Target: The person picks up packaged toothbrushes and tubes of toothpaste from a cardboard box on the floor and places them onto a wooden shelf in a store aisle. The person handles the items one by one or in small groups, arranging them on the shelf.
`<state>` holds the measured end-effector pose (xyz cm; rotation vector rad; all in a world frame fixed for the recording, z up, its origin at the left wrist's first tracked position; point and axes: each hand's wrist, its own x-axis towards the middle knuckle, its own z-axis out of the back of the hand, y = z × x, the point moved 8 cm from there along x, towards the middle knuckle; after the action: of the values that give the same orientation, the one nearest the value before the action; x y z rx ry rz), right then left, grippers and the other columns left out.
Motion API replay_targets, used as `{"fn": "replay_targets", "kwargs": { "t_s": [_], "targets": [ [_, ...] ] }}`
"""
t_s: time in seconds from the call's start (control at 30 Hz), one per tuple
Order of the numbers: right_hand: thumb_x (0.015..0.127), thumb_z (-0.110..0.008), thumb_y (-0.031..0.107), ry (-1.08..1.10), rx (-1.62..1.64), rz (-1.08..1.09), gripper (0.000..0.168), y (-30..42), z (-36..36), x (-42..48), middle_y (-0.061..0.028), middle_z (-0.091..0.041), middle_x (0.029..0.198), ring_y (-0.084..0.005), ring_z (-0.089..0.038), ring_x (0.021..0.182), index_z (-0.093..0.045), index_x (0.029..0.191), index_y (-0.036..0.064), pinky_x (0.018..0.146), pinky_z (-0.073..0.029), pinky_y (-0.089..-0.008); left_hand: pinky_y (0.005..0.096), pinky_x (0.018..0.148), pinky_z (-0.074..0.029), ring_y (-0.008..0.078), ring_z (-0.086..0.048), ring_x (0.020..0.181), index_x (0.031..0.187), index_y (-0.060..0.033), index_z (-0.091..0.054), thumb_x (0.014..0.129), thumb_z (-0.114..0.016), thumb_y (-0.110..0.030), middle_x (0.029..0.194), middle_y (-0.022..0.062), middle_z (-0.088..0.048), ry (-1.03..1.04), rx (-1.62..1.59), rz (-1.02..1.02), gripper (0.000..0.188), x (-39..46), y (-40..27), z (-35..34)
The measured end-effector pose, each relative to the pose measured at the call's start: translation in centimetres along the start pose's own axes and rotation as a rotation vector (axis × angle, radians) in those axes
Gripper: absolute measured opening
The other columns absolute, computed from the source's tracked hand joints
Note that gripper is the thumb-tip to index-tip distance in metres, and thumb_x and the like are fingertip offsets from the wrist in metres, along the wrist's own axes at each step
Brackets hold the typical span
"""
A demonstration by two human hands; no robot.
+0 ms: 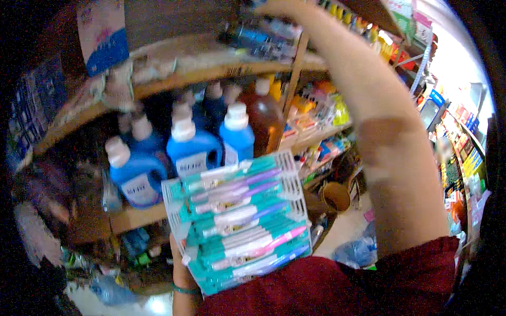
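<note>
A white plastic basket point(297, 201) rests tilted against my front, filled with several packaged toothbrushes point(241, 225) in teal, purple, pink and blue. My left hand point(178, 252) supports it from the left side, mostly hidden behind the basket. A green band circles that wrist. Overhead, my right arm stretches to the upper shelf, where my right hand point(278, 8) is blurred and cut by the top edge. Near that hand lie blurred packaged goods point(261, 37); whether it holds any of them cannot be made out.
Behind the basket, blue detergent bottles point(193, 148) with white caps line a wooden shelf point(138, 221). A brown bottle point(263, 114) stands at their right. A wooden post point(294, 87) divides the shelving. Stocked shelves point(462, 158) run down the right side. Bagged items point(357, 251) lie on the floor.
</note>
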<state>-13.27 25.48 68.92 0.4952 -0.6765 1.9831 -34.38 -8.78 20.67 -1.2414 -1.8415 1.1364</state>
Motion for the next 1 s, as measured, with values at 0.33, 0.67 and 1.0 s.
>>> {"fn": "replay_targets", "kwargs": {
  "t_s": [0.33, 0.67, 1.0],
  "targets": [
    [0.086, -0.057, 0.029, 0.161, 0.931, -0.382, 0.021, -0.7, 3.1, -4.4, -0.0034, -0.060, 0.065, -0.0146, -0.057, 0.055, -0.057, 0.082, 0.008, 0.049, -0.047, -0.0303, 0.0318, 0.065, -0.052, 0.0183, -0.060, 0.079, 0.113, -0.0020, -0.052, 0.087, -0.052, -0.040, 0.097, 0.0059, -0.060, 0.016, -0.268, 0.310, 0.046, -1.8, 0.1, -1.8],
    [0.088, -0.049, 0.027, 0.479, 1.700, 0.025, 0.050, 5.1, 5.5, -11.1, -0.0255, -0.056, 0.104, -0.0289, -0.062, 0.086, -0.038, 0.126, -0.004, 0.070, -0.055, -0.0403, 0.0318, 0.068, -0.052, 0.0188, -0.060, 0.084, 0.118, -0.0017, -0.047, 0.088, -0.051, -0.036, 0.102, 0.0091, -0.058, 0.073, -0.024, 0.249, 0.046, -0.9, 0.1, -1.7],
    [0.069, -0.069, 0.035, 0.656, 1.641, -0.056, 0.087, 14.1, -0.7, -29.2, -0.0203, -0.051, 0.121, -0.0264, -0.061, 0.096, -0.029, 0.136, -0.002, 0.084, -0.049, -0.0346, 0.0342, 0.083, -0.045, 0.0192, -0.049, 0.104, 0.133, -0.0064, -0.034, 0.090, -0.050, -0.037, 0.121, 0.0075, -0.047, 0.314, 0.004, 0.113, 0.055, -0.3, -1.1, -3.4]
  ]
}}
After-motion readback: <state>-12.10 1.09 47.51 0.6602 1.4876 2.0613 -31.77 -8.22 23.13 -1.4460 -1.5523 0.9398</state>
